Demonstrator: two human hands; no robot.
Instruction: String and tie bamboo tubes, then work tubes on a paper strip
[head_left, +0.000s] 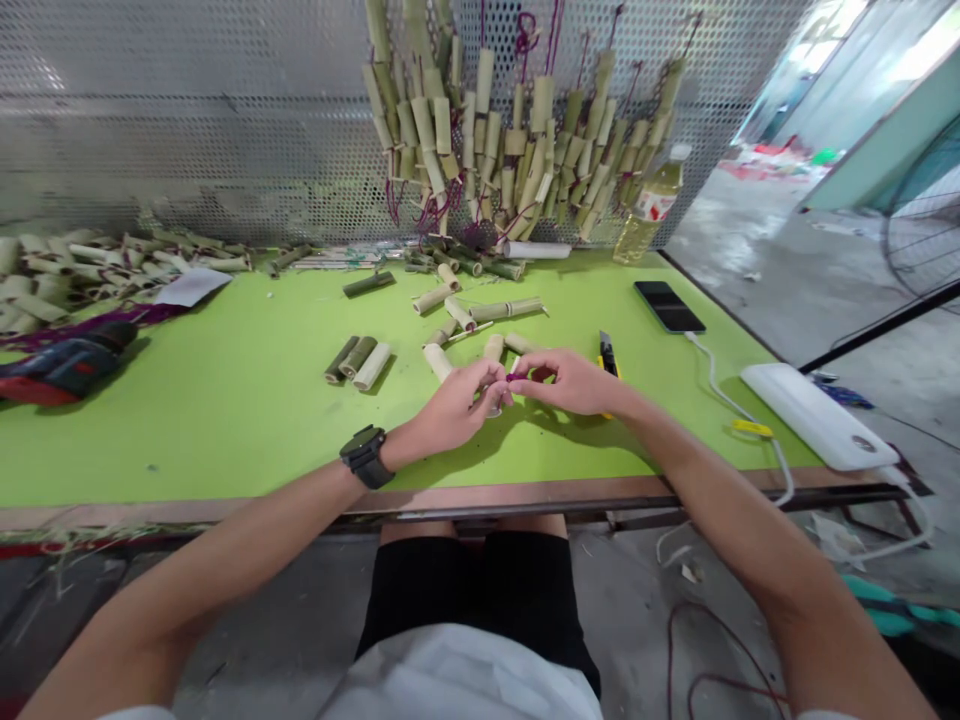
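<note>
My left hand point(466, 402), with a black watch at its wrist, pinches a small bunch of purple cord point(516, 377) over the green tabletop. Against it, my right hand point(564, 382) has thumb and fingers closed on the same cord. Something pale shows under my left fingertips, too small to make out. Just beyond the hands lie short bamboo tubes point(437, 361), with a split bamboo piece point(507, 310) farther back. Left of them, three bamboo tubes point(358, 361) lie side by side. A yellow and black utility knife point(607, 352) rests beside my right hand, partly hidden by it.
Bundles of bamboo tubes on purple cords point(517, 150) hang on the perforated metal panel point(225, 120). A power drill point(67, 365) and a bamboo pile point(45, 270) lie left. Rightward are a bottle point(649, 212), a phone point(670, 306) and a white power bank point(817, 415) with cable.
</note>
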